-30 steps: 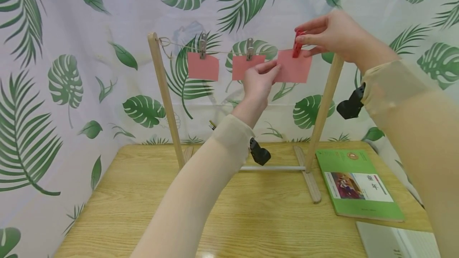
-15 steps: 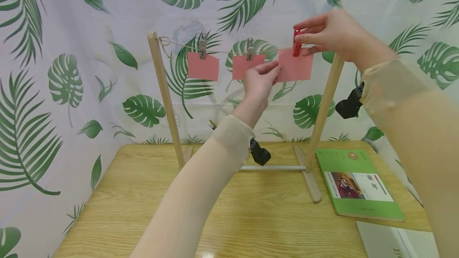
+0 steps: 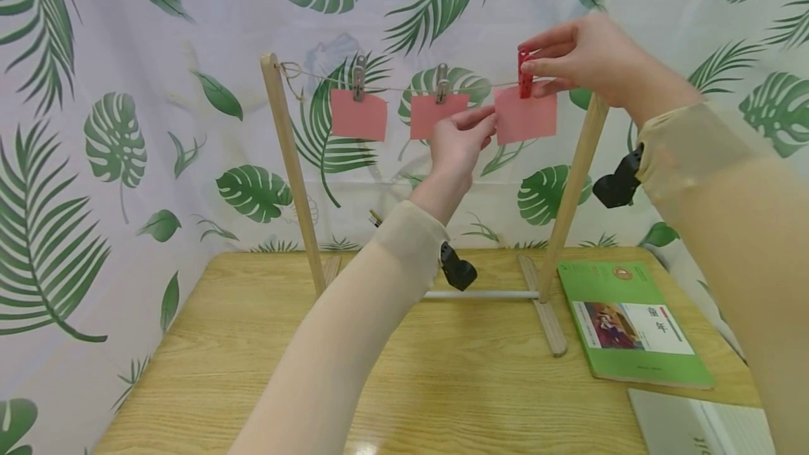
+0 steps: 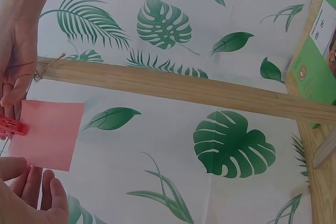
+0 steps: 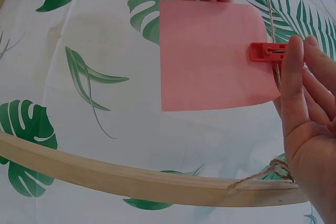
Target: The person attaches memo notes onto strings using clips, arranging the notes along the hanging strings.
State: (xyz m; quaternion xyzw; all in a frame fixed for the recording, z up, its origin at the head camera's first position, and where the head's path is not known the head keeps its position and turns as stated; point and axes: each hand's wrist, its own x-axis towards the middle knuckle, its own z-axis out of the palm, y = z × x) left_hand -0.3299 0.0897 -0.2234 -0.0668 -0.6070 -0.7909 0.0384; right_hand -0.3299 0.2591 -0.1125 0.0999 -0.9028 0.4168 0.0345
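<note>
My right hand [image 3: 588, 58] pinches a red clothespin [image 3: 525, 76] at the string's right end. The clothespin sits over the top edge of a pink paper card [image 3: 526, 118]. In the left wrist view the card [image 4: 50, 137] hangs between both hands. My left hand [image 3: 458, 142] pinches the card's left edge with thumb and fingertips; its contact is partly hidden. To the left, two more pink cards, a far one [image 3: 359, 116] and a middle one [image 3: 425, 116], hang from metal clips [image 3: 442, 81] on the string [image 3: 395, 88].
A wooden frame has a left post [image 3: 293, 174] and a right post [image 3: 575, 195], joined low by a white bar [image 3: 483, 295]. It stands on a wooden table [image 3: 208, 357]. A green book [image 3: 632, 364] and a grey notebook [image 3: 673, 427] lie at right. Leaf-printed cloth [image 3: 189, 41] hangs behind.
The right card has shifted slightly right and up, and its tilt has changed. The red clothespin now stands more upright. Both hands stay nearly in place.
</note>
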